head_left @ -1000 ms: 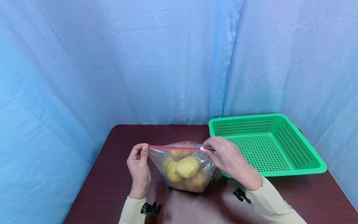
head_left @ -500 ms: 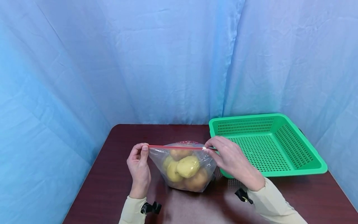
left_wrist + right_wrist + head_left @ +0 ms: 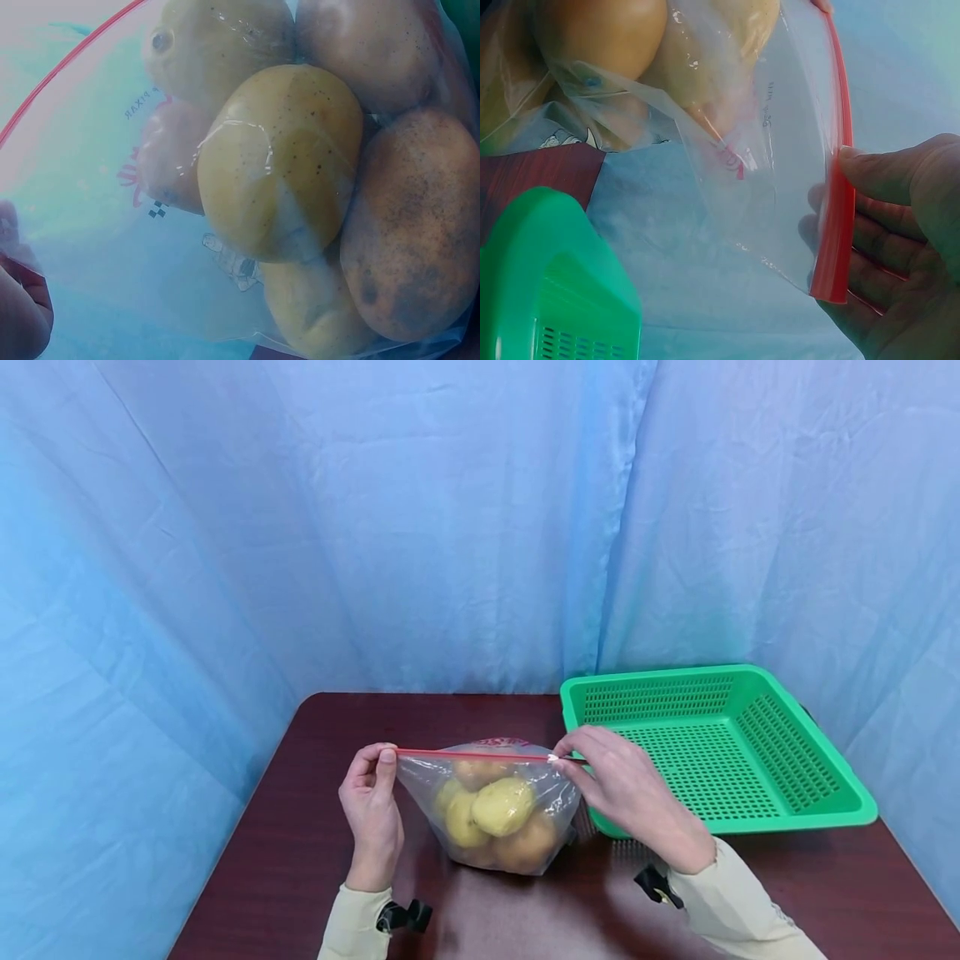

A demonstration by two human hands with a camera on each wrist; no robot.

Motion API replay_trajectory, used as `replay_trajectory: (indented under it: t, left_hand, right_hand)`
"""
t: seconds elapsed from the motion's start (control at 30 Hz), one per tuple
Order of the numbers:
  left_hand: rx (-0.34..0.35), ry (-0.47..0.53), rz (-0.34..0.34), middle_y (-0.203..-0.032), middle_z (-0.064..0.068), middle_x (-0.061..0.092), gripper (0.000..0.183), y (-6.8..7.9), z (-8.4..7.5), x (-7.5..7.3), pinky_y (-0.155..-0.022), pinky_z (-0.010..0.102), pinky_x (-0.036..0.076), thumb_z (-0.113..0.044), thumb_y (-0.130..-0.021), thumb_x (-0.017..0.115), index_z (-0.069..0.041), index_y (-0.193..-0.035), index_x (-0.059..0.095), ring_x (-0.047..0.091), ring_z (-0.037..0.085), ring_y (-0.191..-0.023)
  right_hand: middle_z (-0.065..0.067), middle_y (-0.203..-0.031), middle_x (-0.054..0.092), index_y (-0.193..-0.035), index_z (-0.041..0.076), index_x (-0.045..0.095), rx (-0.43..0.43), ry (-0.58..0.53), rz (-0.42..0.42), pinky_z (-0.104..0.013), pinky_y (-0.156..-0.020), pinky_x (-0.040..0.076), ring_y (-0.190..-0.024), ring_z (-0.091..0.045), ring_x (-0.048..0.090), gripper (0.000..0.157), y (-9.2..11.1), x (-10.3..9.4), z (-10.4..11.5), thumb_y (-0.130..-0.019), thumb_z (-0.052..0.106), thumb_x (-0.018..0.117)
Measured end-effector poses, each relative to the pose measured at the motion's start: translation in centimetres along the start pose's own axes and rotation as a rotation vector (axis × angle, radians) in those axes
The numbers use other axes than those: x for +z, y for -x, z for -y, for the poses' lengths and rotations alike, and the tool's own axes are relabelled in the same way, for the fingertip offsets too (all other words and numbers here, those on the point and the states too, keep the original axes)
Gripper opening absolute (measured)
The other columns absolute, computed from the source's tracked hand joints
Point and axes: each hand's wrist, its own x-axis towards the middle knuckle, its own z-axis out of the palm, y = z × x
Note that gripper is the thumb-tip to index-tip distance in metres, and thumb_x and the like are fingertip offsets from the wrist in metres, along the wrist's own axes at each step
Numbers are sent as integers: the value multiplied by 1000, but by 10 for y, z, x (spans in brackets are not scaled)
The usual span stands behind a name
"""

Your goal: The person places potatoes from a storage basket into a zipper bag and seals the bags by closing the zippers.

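A clear zip bag [image 3: 558, 797] with a red zip strip [image 3: 472, 755] sits on the table, its top edge stretched between my hands. Through the plastic show several smooth yellow, dark-speckled fruits [image 3: 281, 161] and brownish, potato-like ones [image 3: 412, 225]. My left hand [image 3: 373, 810] pinches the strip's left end between thumb and fingers. Near the right end, my right hand [image 3: 626, 785] pinches the strip; a small white spot shows at its fingertips. In the right wrist view the thumb [image 3: 881, 176] presses the front of the strip, with fingers behind the plastic.
Right of the bag stands a green plastic basket [image 3: 757, 824] with slotted walls and floor, partly behind my right hand. The dark red-brown table [image 3: 277, 827] has a rounded back left corner. Blue curtains [image 3: 450, 527] hang behind and at both sides.
My right hand has slid a little to the right along the red strip. My left hand and the bag have hardly moved.
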Motion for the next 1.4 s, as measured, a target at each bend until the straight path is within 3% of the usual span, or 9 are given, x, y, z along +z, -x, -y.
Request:
replay_trajectory:
  t: [0.23, 0.47, 0.67, 0.93, 1.17, 1.4]
  left_hand:
    - [-16, 0, 2, -93, 0, 72, 18, 0, 0, -3, -76, 22, 51, 1, -100, 65, 18, -105, 62, 63, 11, -82]
    - [-22, -17, -4, -93, 0, 72, 7, -1, 1, -3, -76, 22, 51, -1, -100, 65, 4, -103, 70, 63, 11, -83]
    - [-24, 0, -3, -93, 0, 72, 13, -2, 1, -2, -78, 22, 52, -1, -100, 65, 12, -104, 66, 63, 11, -84]
    - [-32, 15, -23, -92, 1, 71, 14, -3, 3, -1, -77, 22, 51, 1, -100, 65, 14, -104, 65, 63, 12, -84]
    - [-47, 16, -31, -91, 1, 72, 7, -2, 3, -4, -78, 22, 52, 0, -100, 66, 0, -102, 72, 64, 12, -83]
    - [-40, 47, -26, -92, 1, 72, 7, -3, 4, -3, -76, 21, 53, 2, -100, 65, 3, -102, 72, 64, 11, -82]
  right_hand:
    - [7, -96, 68, -96, 16, 70, 33, 1, 15, -30, -64, 52, -83, -10, 61, 18, 3, -4, -3, -87, 13, 84]
    - [8, -97, 69, -95, 18, 70, 74, 7, 29, -31, -65, 52, -85, -10, 61, 15, 6, -7, -6, -88, 16, 83]
    - [6, -98, 70, -94, 17, 70, 72, 5, 16, -32, -66, 54, -87, -12, 64, 17, 9, -8, -9, -87, 15, 84]
    - [5, -97, 70, -95, 16, 69, 69, 14, 3, -33, -65, 54, -86, -13, 64, 17, 13, -11, -13, -87, 12, 84]
    - [6, -97, 69, -95, 17, 70, 63, 19, -1, -34, -66, 55, -88, -14, 65, 18, 19, -15, -15, -86, 12, 84]
    - [5, -96, 70, -96, 16, 70, 70, 27, -22, -35, -66, 55, -86, -13, 66, 19, 24, -19, -21, -85, 10, 84]
